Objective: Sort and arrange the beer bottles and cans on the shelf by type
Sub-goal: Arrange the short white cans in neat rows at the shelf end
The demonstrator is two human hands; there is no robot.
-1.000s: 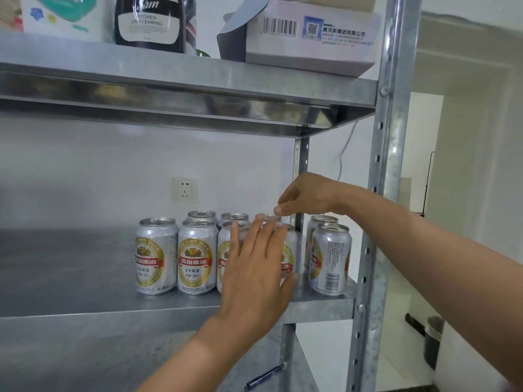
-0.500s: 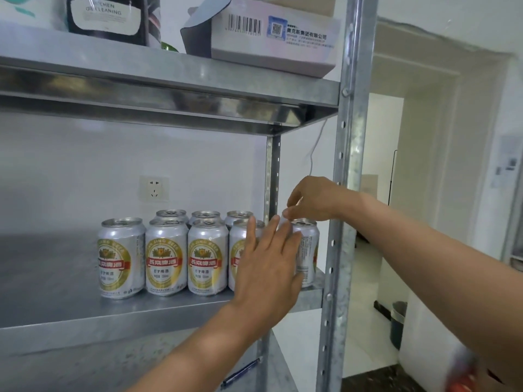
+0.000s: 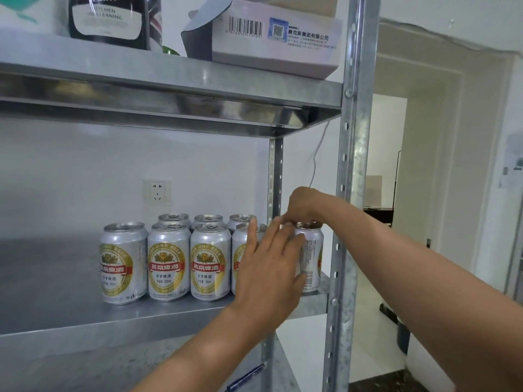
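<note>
Left hand (image 3: 270, 274): fingers straight and a little spread, laid flat on the front of the cans; it grips nothing.
Right hand (image 3: 304, 206): comes from above, fingertips curled down and pinching the top rim of the end can (image 3: 312, 258).
End can: stands upright directly under the right fingertips, just beside the left fingertips, at the right end of the shelf (image 3: 56, 281) and near the post (image 3: 343, 250).
Other cans (image 3: 169, 261): two rows standing close together, to the left of the left fingers; one can is half hidden behind them.
Material and shape: thin aluminium cylinders, smooth and glossy, with gold and red labels; the shelf is dull galvanised metal.
Handling: the cans seem unopened, so probably rather heavy and stiff, but the wall may dent if it is squeezed hard. The surface is slippery.
Where to hold: the raised top rim is good for turning or sliding; for lifting, a grip around the body is safer.
Above the fingers: a box (image 3: 283, 49) on the upper shelf.
Behind: a wall socket (image 3: 156, 191).
</note>
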